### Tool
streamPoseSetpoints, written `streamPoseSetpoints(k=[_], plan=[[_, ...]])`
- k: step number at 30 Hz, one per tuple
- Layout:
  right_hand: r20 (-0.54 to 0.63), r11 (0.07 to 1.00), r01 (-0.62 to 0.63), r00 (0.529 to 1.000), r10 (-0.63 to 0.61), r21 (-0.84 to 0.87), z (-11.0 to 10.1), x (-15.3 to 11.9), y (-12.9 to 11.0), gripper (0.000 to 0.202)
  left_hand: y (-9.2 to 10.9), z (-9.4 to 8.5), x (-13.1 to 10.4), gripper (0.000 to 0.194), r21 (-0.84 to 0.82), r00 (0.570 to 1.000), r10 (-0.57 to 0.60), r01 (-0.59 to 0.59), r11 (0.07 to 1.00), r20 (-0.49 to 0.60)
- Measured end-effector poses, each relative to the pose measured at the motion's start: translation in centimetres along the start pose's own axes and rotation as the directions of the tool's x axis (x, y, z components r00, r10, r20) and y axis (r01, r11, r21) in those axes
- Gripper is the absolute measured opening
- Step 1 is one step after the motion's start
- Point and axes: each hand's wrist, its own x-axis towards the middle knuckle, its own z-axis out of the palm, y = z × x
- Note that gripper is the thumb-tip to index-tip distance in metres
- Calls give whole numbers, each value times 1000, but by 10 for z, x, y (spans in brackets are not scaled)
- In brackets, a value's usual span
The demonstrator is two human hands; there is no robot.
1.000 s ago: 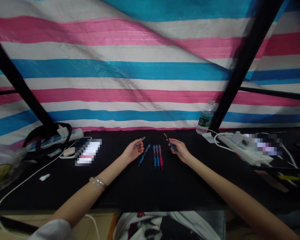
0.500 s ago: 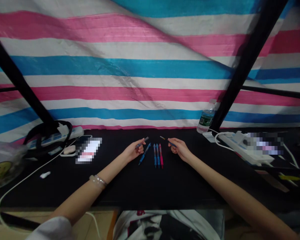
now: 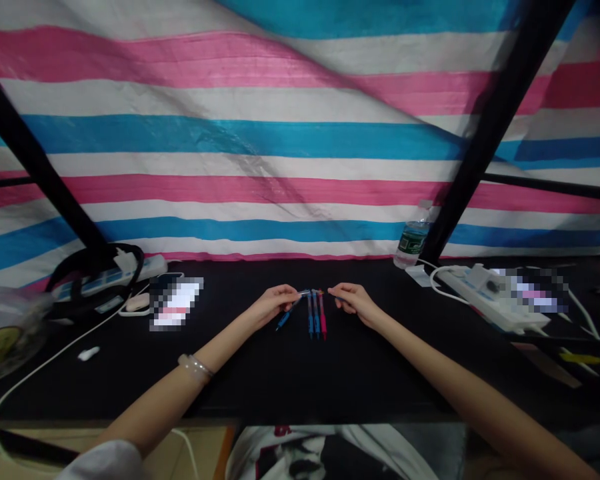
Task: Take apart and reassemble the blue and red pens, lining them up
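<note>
My left hand pinches a slim clear pen barrel, its end pointing right. Facing it, my right hand is closed on a blue pen part with a thin refill pointing left. The two tips almost meet; whether they touch I cannot tell. Below them on the black table lie two blue pens and a pink pen, side by side. Another blue pen lies slanted by my left hand, which partly hides it.
On the left are a blurred-out phone, a white earbud and a power strip. A water bottle stands at the back right, near a white power strip with cables. A striped sheet hangs behind the table.
Both hands have moved inward and slightly down, bringing the clear pen barrel and the refill tip close together over the tops of the pens.
</note>
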Motion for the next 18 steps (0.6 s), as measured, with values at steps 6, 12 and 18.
streamPoseSetpoints(k=[6,12,18], plan=[[16,998,-7,1000,8,-65,2,-3,-5,28,0,2,-1,26,46,1000,11,-11,999,5],[37,992,-21,999,26,-127,4,-3,-6,28,1,4,-3,27,124,1000,21,-18,992,-19],[13,1000,-13,1000,13,-25,0,2,-1,18,2,5,-5,29,196,999,34,-31,980,-16]])
